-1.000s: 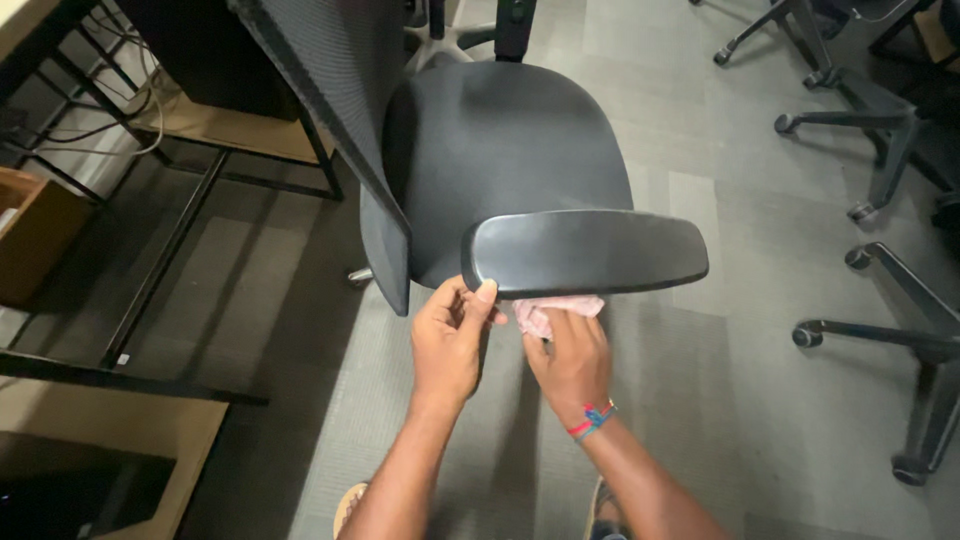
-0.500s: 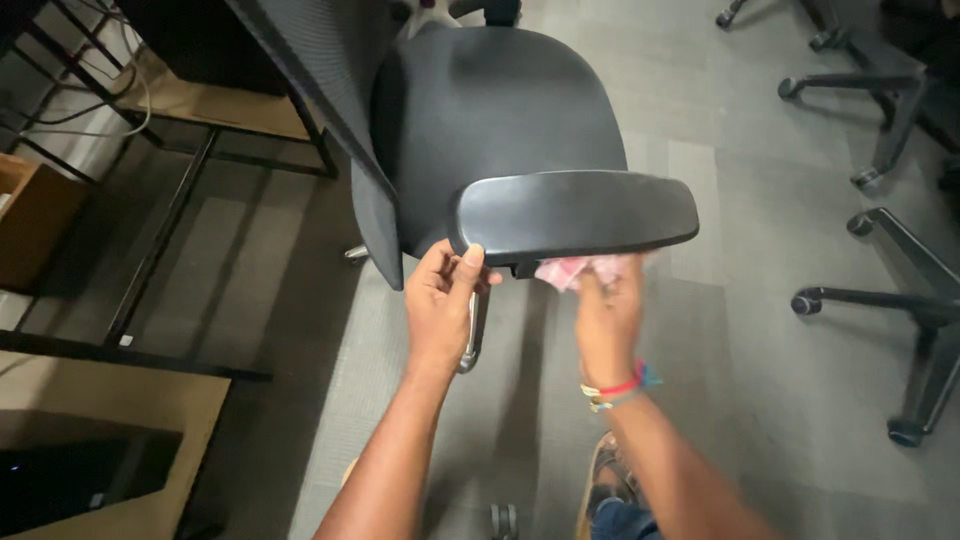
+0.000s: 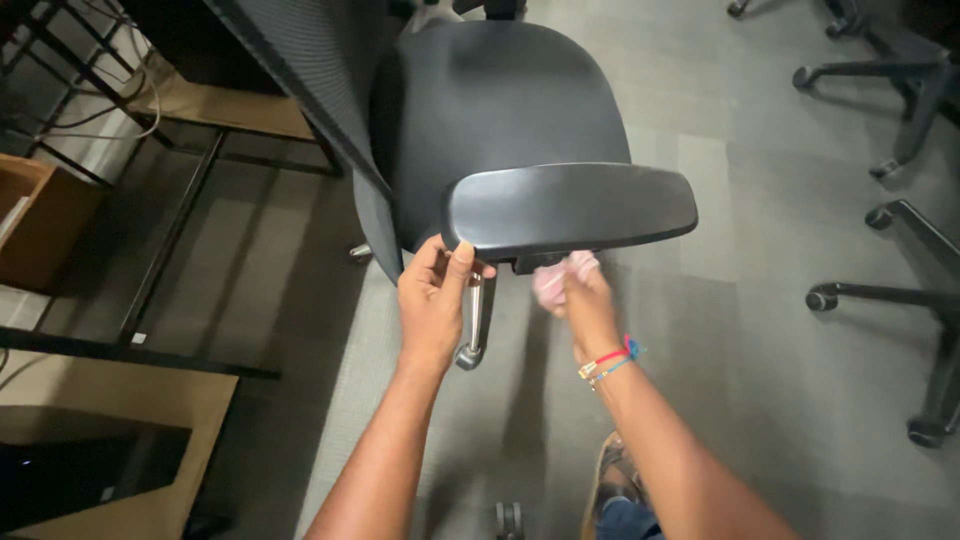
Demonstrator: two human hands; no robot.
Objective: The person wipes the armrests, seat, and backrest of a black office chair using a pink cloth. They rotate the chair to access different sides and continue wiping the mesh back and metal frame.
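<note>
A black office chair (image 3: pixel 500 110) is seen from above, filling the upper middle of the view. Its padded seat lies at about 12 o'clock, and its mesh backrest (image 3: pixel 300 70) slants away toward 10 o'clock. A glossy black armrest pad (image 3: pixel 570 208) stretches across the centre, its long side running from 9 o'clock to 3 o'clock.

The left hand (image 3: pixel 432 305) is placed at the 9 o'clock end of the armrest pad. Its thumb is pressed against the pad's edge and its fingers are curled around that end, so the pad is gripped. Just beside this hand, toward 3 o'clock, a shiny metal armrest post (image 3: pixel 472 320) is seen running downward beneath the pad.

The right hand (image 3: pixel 585 300) is tucked under the armrest pad, slightly toward 5 o'clock of its centre. A crumpled pink cloth (image 3: pixel 556 276) is clenched in its closed fingers and held against the underside of the pad. Coloured bracelets (image 3: pixel 606 358) are worn on the right wrist.

Grey carpet (image 3: pixel 760 300) covers the floor. Wheeled bases of other chairs (image 3: pixel 900 290) are seen at 3 o'clock and 1 o'clock, well apart from the hands. A black metal desk frame (image 3: pixel 170 240) stands at 9 o'clock, with a wooden box (image 3: pixel 45 215) beyond it. A sandalled foot (image 3: pixel 615 480) is visible at 6 o'clock.
</note>
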